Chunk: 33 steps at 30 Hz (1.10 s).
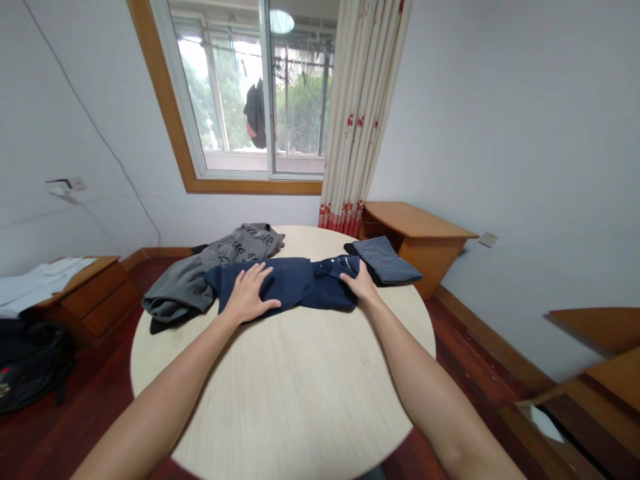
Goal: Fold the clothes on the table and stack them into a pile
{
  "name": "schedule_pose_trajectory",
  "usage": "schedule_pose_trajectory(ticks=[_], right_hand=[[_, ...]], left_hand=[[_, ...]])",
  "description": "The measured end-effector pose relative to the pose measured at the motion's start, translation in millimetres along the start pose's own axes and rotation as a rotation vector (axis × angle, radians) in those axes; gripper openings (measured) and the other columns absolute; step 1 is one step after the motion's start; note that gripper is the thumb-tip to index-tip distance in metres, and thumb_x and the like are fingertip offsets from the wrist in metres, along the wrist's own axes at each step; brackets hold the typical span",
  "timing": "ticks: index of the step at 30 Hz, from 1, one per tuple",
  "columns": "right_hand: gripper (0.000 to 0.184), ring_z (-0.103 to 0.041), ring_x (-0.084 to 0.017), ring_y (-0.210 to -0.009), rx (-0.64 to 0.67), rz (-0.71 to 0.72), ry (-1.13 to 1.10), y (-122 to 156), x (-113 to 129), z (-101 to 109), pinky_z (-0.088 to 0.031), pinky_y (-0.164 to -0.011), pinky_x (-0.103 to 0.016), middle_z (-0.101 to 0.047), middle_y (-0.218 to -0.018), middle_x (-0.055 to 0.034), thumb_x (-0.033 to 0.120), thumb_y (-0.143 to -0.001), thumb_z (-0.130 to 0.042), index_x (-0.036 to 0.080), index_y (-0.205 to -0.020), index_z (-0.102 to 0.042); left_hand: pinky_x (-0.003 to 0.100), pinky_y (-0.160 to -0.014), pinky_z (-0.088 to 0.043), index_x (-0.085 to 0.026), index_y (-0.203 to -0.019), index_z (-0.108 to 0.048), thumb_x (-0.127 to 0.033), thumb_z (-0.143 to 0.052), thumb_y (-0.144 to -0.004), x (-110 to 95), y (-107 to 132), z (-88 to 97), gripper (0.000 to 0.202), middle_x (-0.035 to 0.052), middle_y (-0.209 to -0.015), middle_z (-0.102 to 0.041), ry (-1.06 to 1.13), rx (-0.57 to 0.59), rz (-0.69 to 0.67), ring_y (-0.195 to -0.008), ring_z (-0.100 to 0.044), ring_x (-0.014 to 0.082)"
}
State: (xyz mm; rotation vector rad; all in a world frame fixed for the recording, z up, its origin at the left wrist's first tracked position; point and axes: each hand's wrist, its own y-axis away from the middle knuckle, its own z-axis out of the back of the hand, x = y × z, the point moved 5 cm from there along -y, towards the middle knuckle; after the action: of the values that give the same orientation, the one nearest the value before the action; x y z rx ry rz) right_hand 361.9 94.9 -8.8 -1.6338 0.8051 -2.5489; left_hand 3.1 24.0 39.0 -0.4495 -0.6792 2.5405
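A navy blue shirt (300, 283) lies folded lengthwise across the far part of a round, light wooden table (295, 393). My left hand (249, 297) lies flat on the shirt's left part, fingers spread. My right hand (359, 285) rests on the shirt's right end near the collar, its fingers partly curled on the cloth. A crumpled grey garment (210, 270) with dark lettering lies to the left, hanging over the table's edge. A folded slate-grey garment (387, 260) sits at the far right of the table.
A wooden side table (415, 230) stands behind the round table by a flowered curtain (360, 113). A low wooden cabinet (95, 290) with white cloth is at left, a dark bag (30, 363) on the floor beside it. Wooden furniture (600, 373) is at right.
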Motion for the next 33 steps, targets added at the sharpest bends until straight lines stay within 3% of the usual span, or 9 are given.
schedule_pose_trajectory(ticks=[4,7,10,12,15,19,23,26,33], right_hand=[[0.082,-0.057,-0.031,-0.122,0.125,0.072,0.003,10,14,-16,-0.041,-0.109,-0.046,-0.061,-0.132,-0.0126,0.025,-0.057,-0.077,0.022,-0.134,-0.049],[0.067,-0.062,-0.030,-0.112,0.236,0.117,0.011,17,27,-27,-0.045,-0.103,-0.045,-0.068,-0.120,-0.0115,0.019,-0.058,-0.069,0.019,-0.124,-0.058],[0.046,-0.065,-0.028,-0.095,0.259,0.180,0.006,16,39,-23,-0.050,-0.094,-0.043,-0.072,-0.101,-0.0074,0.018,-0.058,-0.058,0.017,-0.104,-0.067],[0.035,-0.064,-0.025,-0.084,0.156,0.194,-0.007,10,44,-9,-0.052,-0.087,-0.040,-0.072,-0.088,-0.0051,0.019,-0.060,-0.052,0.017,-0.091,-0.068],[0.024,-0.061,-0.023,-0.074,-0.110,0.170,-0.034,-2,45,22,-0.052,-0.081,-0.037,-0.069,-0.074,-0.0040,0.023,-0.062,-0.050,0.017,-0.079,-0.066],[0.019,-0.060,-0.024,-0.074,-0.322,0.140,-0.035,-9,37,48,-0.052,-0.082,-0.037,-0.068,-0.073,-0.0050,0.025,-0.064,-0.052,0.018,-0.077,-0.065],[0.029,-0.064,-0.027,-0.086,-0.285,0.066,0.001,-8,20,42,-0.051,-0.089,-0.043,-0.073,-0.091,-0.0088,0.032,-0.068,-0.060,0.017,-0.092,-0.067],[0.035,-0.065,-0.028,-0.093,-0.219,0.018,0.052,-5,11,28,-0.050,-0.093,-0.046,-0.073,-0.099,-0.0100,0.038,-0.068,-0.066,0.019,-0.098,-0.066],[0.027,-0.066,-0.029,-0.104,0.092,0.124,-0.003,19,52,-20,-0.048,-0.100,-0.045,-0.073,-0.106,-0.0104,0.030,-0.072,-0.063,0.018,-0.096,-0.069]], left_hand=[[0.051,-0.107,-0.037,-0.020,-0.141,-0.050,-0.051,-0.058,-0.089,-5,4,-28.2,0.061,0.0180,-0.142,-0.054,-0.080,0.217,0.066,-0.130,-0.051,0.0333],[0.042,-0.092,-0.047,-0.019,-0.111,-0.069,-0.037,-0.048,-0.095,-6,3,-27.1,0.031,0.0145,-0.114,-0.068,-0.123,0.256,0.091,-0.108,-0.062,0.0294],[0.035,-0.083,-0.048,-0.022,-0.091,-0.070,-0.028,-0.047,-0.093,-1,-2,-15.4,0.024,0.0093,-0.096,-0.071,-0.043,0.204,0.150,-0.094,-0.065,0.0257],[0.032,-0.080,-0.048,-0.022,-0.087,-0.068,-0.029,-0.048,-0.090,12,-7,-0.6,0.021,0.0054,-0.088,-0.070,0.144,0.053,0.213,-0.087,-0.064,0.0233],[0.027,-0.072,-0.046,-0.020,-0.075,-0.060,-0.036,-0.046,-0.090,52,-6,32.7,0.025,0.0001,-0.072,-0.061,0.433,-0.368,0.384,-0.074,-0.058,0.0184],[0.025,-0.067,-0.045,-0.020,-0.073,-0.049,-0.033,-0.048,-0.089,105,18,71.5,0.021,-0.0033,-0.067,-0.047,0.521,-0.837,0.641,-0.067,-0.048,0.0142],[0.030,-0.085,-0.049,-0.016,-0.102,-0.053,-0.024,-0.055,-0.086,98,31,97.7,0.018,0.0039,-0.098,-0.059,0.368,-1.038,0.482,-0.091,-0.057,0.0178],[0.038,-0.096,-0.046,-0.015,-0.109,-0.057,-0.023,-0.050,-0.089,58,23,99.2,0.023,0.0105,-0.112,-0.062,0.189,-0.945,0.238,-0.106,-0.059,0.0228],[0.044,-0.108,-0.038,-0.019,-0.118,-0.063,-0.039,-0.054,-0.093,-33,-2,35.9,0.033,0.0105,-0.124,-0.068,0.145,-0.237,-0.128,-0.119,-0.058,0.0260]])
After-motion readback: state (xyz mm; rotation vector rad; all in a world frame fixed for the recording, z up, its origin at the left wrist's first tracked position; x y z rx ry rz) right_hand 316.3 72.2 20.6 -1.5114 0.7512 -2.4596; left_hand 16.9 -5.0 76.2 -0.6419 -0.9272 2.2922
